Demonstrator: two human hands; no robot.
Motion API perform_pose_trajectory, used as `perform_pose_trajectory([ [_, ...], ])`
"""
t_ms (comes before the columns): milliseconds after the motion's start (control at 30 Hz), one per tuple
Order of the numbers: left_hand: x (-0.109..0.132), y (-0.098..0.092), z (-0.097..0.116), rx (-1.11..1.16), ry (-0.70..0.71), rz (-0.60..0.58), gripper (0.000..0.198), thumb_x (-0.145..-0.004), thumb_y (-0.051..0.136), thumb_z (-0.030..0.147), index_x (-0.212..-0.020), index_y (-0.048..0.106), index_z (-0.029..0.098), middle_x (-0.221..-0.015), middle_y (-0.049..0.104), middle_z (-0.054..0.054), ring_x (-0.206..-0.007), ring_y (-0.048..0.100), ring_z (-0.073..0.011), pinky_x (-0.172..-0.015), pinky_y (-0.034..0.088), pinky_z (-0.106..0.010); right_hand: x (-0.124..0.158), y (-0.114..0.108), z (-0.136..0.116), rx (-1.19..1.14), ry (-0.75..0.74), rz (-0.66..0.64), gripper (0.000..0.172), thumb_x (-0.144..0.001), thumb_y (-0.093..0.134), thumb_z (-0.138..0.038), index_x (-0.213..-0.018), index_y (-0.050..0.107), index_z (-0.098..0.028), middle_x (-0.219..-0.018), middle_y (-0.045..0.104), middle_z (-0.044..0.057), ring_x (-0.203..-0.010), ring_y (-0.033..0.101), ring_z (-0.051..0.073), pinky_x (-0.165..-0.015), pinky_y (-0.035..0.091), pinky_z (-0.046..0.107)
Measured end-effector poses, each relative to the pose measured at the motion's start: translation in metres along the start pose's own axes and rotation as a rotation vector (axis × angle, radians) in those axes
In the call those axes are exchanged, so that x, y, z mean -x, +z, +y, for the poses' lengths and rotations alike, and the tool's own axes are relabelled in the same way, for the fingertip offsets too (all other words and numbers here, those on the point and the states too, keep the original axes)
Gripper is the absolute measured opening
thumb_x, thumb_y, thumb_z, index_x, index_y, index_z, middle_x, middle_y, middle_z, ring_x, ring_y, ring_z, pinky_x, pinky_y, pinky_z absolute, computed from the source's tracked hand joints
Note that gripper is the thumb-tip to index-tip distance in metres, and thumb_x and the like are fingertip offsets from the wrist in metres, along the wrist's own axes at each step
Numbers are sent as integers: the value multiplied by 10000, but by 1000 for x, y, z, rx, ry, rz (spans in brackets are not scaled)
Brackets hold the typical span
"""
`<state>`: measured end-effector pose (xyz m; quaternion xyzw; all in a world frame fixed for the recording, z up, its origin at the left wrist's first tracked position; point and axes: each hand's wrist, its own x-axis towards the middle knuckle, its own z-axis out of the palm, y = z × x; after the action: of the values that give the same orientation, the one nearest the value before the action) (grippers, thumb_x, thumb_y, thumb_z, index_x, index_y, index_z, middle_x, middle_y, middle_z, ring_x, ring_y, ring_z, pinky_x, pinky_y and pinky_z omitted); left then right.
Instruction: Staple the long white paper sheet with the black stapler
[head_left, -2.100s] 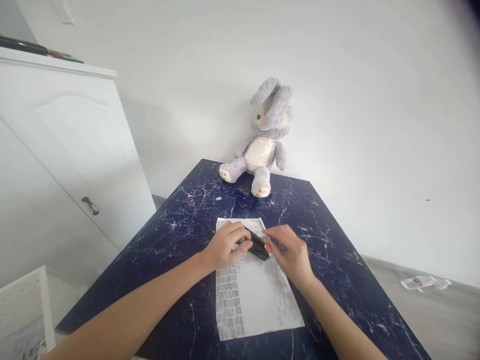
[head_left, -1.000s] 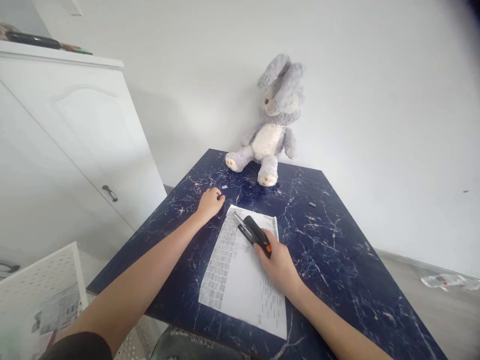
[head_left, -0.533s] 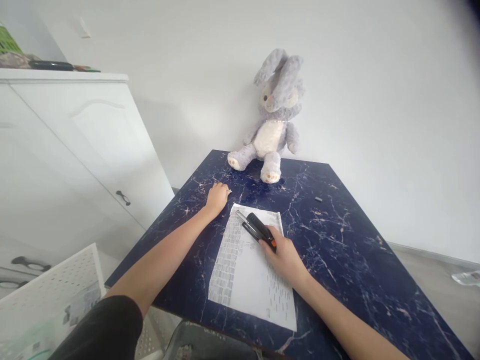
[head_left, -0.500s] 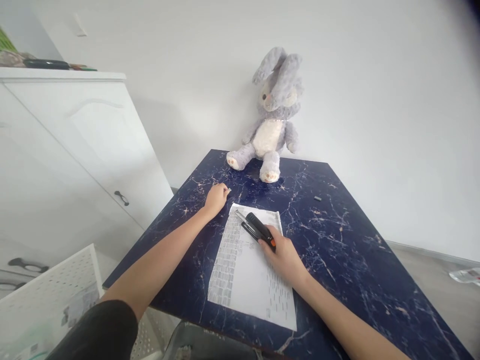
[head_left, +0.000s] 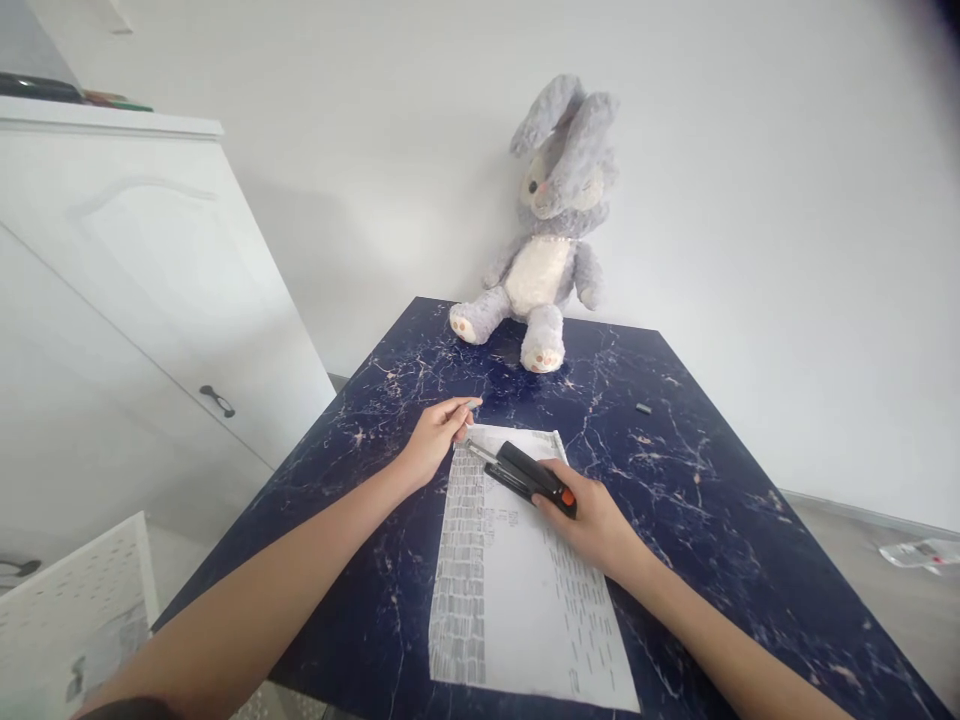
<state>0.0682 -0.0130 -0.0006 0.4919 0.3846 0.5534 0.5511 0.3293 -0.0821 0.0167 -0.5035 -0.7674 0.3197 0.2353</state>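
In my right hand [head_left: 589, 515] is a black stapler [head_left: 529, 475] with an orange part near its rear. Its metal rail sticks out at the front, pointing to the left. Pinched between the fingers of my left hand [head_left: 439, 435] is a small grey strip of staples [head_left: 472, 404], close to the rail's tip. Under the stapler lies a sheet of paper [head_left: 529, 610] with rows of pencil-like marks along both sides. A second small grey strip [head_left: 643, 408] lies apart on the table, to the right.
The dark blue marbled table [head_left: 720, 520] stands against a white wall. A grey plush rabbit [head_left: 544, 270] sits at its back edge. To the left are a white cabinet [head_left: 165, 260] and a white perforated basket [head_left: 82, 570]. A clear package [head_left: 919, 553] lies on the floor at right.
My left hand has come right and nearer with the staples, toward the stapler's front. The stapler has shifted slightly right and down in view and turned flatter. The camera view has shifted too.
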Motion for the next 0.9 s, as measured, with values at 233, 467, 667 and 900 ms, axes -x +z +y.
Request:
perform_pose_trajectory([
  [233, 6, 1, 3, -392, 157, -94, 382, -973, 598, 455, -1213, 730, 190, -1002, 730, -85, -814, 662, -173, -744, 539, -293, 3, 1, 15, -47, -14, 59, 297, -925, 597, -382, -1190, 617, -249, -926, 707, -4, -796, 638, 193, -732, 484, 291],
  [467, 2, -12, 16, -827, 385, -297, 228, -982, 615, 354, -1120, 745, 228, -1109, 758, -68, -1026, 697, -205, -959, 503, -342, 2, -2, 26, -87, -12, 56, 323, -912, 625, -356, -1218, 616, -251, -991, 722, 3, -838, 652, 197, -757, 495, 296],
  [667, 9, -6, 21, -924, 340, -540, 213, -996, 568, 250, -1181, 667, 209, -1142, 702, -83, -1096, 620, -212, -997, 446, -370, 4, -3, 23, -73, -10, 41, 326, -934, 587, -377, -1232, 601, -243, -937, 717, 9, -786, 642, 196, -713, 491, 304],
  [900, 9, -6, 19, -971, 336, -623, 180, -1005, 530, 272, -1121, 631, 179, -1110, 677, -98, -1092, 593, -227, -986, 430, -380, 6, -5, 20, -40, -3, 24, 316, -950, 558, -376, -1241, 583, -257, -916, 708, -2, -747, 624, 184, -684, 479, 290],
])
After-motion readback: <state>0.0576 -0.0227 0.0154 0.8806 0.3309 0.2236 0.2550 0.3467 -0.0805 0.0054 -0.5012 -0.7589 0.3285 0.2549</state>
